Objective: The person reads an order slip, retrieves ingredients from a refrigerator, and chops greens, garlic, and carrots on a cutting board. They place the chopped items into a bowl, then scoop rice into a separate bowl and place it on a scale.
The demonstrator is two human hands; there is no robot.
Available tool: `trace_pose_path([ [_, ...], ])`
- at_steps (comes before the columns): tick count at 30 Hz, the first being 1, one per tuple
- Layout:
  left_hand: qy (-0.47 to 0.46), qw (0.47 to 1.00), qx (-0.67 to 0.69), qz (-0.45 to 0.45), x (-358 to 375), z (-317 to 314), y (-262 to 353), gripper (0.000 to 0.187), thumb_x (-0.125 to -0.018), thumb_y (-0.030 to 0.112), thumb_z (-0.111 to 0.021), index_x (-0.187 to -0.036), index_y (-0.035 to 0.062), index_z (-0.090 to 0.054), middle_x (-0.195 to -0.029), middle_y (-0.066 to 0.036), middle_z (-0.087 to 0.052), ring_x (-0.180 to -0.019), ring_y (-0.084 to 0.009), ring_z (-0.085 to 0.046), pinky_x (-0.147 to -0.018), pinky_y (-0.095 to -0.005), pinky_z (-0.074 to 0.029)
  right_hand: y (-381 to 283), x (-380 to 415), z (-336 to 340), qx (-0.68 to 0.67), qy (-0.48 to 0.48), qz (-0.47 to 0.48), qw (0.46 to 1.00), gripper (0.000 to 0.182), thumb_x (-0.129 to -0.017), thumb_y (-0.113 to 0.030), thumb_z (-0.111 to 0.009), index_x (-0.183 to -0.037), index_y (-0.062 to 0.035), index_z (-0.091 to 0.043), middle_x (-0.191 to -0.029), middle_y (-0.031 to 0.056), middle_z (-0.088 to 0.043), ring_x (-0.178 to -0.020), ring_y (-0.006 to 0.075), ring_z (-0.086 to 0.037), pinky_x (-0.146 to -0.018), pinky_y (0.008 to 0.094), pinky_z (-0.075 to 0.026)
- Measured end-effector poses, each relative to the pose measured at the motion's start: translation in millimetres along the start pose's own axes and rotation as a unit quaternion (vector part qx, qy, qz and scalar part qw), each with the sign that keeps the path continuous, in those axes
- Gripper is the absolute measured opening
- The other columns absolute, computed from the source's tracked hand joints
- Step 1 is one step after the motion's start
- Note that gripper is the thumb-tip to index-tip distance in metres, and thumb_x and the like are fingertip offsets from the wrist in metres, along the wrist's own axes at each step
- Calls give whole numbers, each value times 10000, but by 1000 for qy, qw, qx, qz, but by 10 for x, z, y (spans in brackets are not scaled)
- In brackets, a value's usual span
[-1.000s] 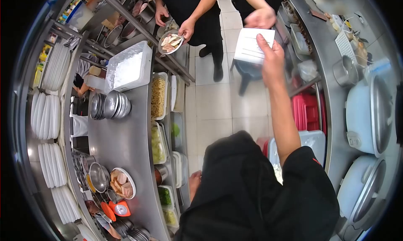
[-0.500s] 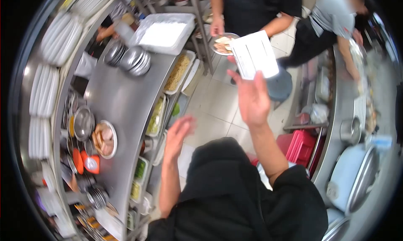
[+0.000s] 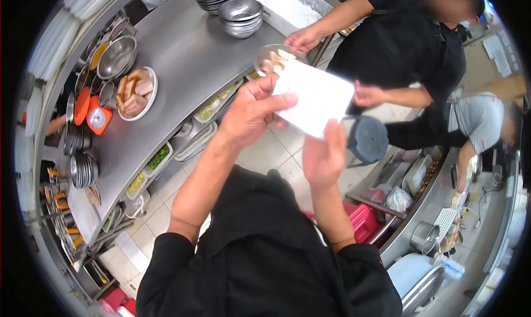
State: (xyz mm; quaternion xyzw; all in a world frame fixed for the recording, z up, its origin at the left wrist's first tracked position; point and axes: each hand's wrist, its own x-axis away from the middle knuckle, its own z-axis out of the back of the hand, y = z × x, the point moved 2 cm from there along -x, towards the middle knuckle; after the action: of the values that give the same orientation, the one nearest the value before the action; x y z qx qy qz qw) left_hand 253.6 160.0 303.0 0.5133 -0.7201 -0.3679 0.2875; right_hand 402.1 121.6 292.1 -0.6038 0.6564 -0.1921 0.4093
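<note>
My left hand [image 3: 250, 109] grips the left edge of a flat white rectangular sheet or card [image 3: 315, 98], thumb on top and fingers partly hidden beneath. At its lower right edge my right hand [image 3: 323, 159] is blurred, with the thumb over the edge and the other fingers largely hidden behind. The sheet's surface is too bright to read. Just beyond it a round metal bowl [image 3: 259, 56] holds pale sliced food [image 3: 276, 61]; a co-worker's hand [image 3: 304, 40] is on the bowl's rim. The co-worker's other hand [image 3: 369, 95] is near the sheet's right corner.
The steel counter [image 3: 188, 46] on the left bears a plate of meat pieces [image 3: 135, 93], an orange scale [image 3: 98, 117] and stacked metal bowls [image 3: 240, 18]. A dark stool [image 3: 368, 140] stands ahead. Another person [image 3: 478, 121] works at the right counter, near a metal pot [image 3: 425, 237].
My left hand has come up and taken hold of the white sheet. My view has turned right, and the co-worker with the bowl appears closer.
</note>
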Motion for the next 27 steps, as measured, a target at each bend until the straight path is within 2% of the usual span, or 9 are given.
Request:
trace_pose_path([
  [2,10,998,-57,13,53,163,204,177,-797,112,-746,-920,76,-624,-823,21,-656,-657,-36,-573,-493,-193,-405,-13,-56,36,36,22,-16,999,358,-988,-163,-488,-1280,44,-502,-1198,121,-591,-1087,186,-549,-945,335,-403],
  [3,3,997,-82,3,86,219,311,183,-795,98,-740,-928,62,-620,-813,8,-655,-642,-38,-567,-478,-191,-392,-5,-75,35,53,32,-24,998,334,-968,-132,-530,-1250,47,-529,-1154,120,-616,-1025,182,-586,-901,326,-444],
  [6,18,988,-152,-17,221,332,566,187,-780,64,-736,-924,21,-625,-786,-18,-658,-616,-41,-566,-457,-177,-366,-37,-60,-102,123,4,-72,990,283,-903,-130,-689,-1089,72,-624,-902,107,-676,-716,106,-622,-628,227,-495],
  [9,26,983,-174,-47,317,413,732,183,-780,62,-736,-923,6,-639,-799,-26,-666,-625,-42,-579,-472,-173,-386,-9,-35,-325,193,23,-63,979,261,-896,-134,-702,-1046,71,-643,-788,91,-669,-589,91,-595,-505,214,-475],
  [10,29,983,-172,-57,341,462,769,192,-777,45,-737,-941,-9,-654,-812,-44,-677,-657,-63,-608,-531,-189,-453,-6,-31,-383,202,16,-64,977,251,-902,-121,-691,-1059,68,-642,-779,88,-666,-589,86,-596,-521,218,-489],
  [14,54,985,-139,-86,427,538,805,235,-767,18,-744,-980,-33,-661,-852,-78,-694,-737,-113,-656,-652,-239,-527,61,-34,-467,243,6,-61,968,227,-901,-101,-689,-1047,66,-644,-733,82,-661,-569,88,-603,-512,209,-490],
  [18,99,978,-140,-114,473,616,783,223,-787,29,-724,-999,-24,-679,-841,-72,-694,-720,-103,-649,-605,-222,-504,140,-36,-523,235,3,-49,971,216,-897,-87,-689,-1042,65,-640,-739,84,-664,-582,97,-619,-515,215,-508],
  [24,95,979,-101,-148,607,672,875,181,-806,45,-702,-979,-5,-695,-812,-60,-688,-711,-68,-632,-523,-195,-436,237,-7,-569,207,-37,-76,975,271,-917,-90,-665,-1121,76,-600,-826,102,-676,-623,102,-628,-553,219,-521],
  [27,99,977,-102,-159,635,749,897,185,-815,51,-687,-992,1,-698,-825,-60,-691,-727,-89,-648,-574,-214,-495,252,-9,-674,203,-56,-89,974,288,-927,-95,-651,-1144,84,-587,-857,110,-677,-657,104,-633,-580,224,-528],
])
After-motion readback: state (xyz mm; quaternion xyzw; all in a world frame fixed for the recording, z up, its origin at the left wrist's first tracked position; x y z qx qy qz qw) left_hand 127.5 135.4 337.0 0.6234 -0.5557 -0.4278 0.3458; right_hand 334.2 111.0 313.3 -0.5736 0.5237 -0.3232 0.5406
